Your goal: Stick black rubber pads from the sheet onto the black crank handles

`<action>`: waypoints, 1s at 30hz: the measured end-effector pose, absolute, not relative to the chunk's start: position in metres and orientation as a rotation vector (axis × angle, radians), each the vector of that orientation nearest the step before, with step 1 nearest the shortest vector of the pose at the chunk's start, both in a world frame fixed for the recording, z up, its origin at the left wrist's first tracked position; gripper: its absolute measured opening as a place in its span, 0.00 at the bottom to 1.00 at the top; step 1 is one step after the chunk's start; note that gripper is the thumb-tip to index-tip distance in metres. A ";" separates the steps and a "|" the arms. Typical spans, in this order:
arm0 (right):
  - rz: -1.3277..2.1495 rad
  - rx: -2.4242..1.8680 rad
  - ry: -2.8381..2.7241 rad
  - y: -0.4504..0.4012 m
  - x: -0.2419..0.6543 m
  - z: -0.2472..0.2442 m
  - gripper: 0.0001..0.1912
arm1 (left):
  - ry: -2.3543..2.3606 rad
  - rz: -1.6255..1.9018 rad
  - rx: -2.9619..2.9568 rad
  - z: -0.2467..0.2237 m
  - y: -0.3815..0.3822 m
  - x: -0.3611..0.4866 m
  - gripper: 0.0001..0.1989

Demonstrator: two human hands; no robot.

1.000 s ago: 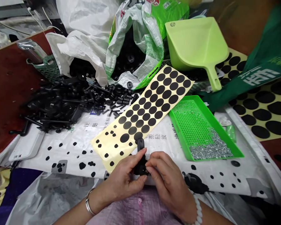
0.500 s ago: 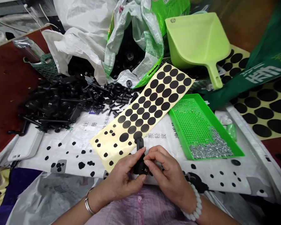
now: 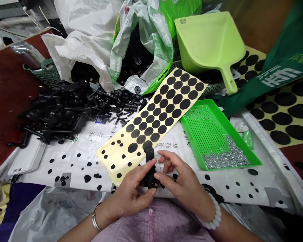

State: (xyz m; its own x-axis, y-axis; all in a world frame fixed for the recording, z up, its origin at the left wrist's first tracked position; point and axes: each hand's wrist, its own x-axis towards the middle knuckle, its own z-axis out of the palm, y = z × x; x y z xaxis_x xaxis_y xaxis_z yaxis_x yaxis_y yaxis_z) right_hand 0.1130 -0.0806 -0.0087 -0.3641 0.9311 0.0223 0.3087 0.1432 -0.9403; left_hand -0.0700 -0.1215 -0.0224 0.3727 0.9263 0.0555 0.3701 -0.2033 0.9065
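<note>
My left hand (image 3: 131, 190) is closed round a black plastic part (image 3: 149, 156), with fingers and thumb on its sides. The part has a long flat arm pointing away from me and a wider lower end, partly hidden by the fingers. Close by on the right, my right hand (image 3: 180, 181) has its thumb and curled fingers apart, with nothing seen between them. The thumb tip is at the part's edge; whether it touches I cannot tell. Just beyond lies a yellowish sheet (image 3: 121, 161) bearing rows of round black stickers (image 3: 155, 137).
A green tray (image 3: 200, 134) holding small silver metal pieces (image 3: 227, 156) stands on the right, below a light green dustpan (image 3: 209, 43). Jumbled black parts (image 3: 58, 111) lie on the left, near open sacks (image 3: 154, 43). Black dots (image 3: 87, 178) mark the white table cover.
My right hand has gone from a pinch at the black part to opened fingers, its index finger lifted away. The left hand keeps its hold. The view has shifted slightly.
</note>
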 end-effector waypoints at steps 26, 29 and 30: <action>1.614 -1.033 -1.599 -0.076 0.095 -0.008 0.12 | 1.218 0.845 1.383 -0.005 -0.129 -0.073 0.29; 1.704 -0.999 -1.569 -0.078 0.098 -0.008 0.07 | 1.222 0.835 1.294 0.006 -0.146 -0.099 0.28; 1.715 -1.003 -1.564 -0.078 0.100 -0.008 0.06 | 1.247 0.824 1.267 0.010 -0.155 -0.113 0.26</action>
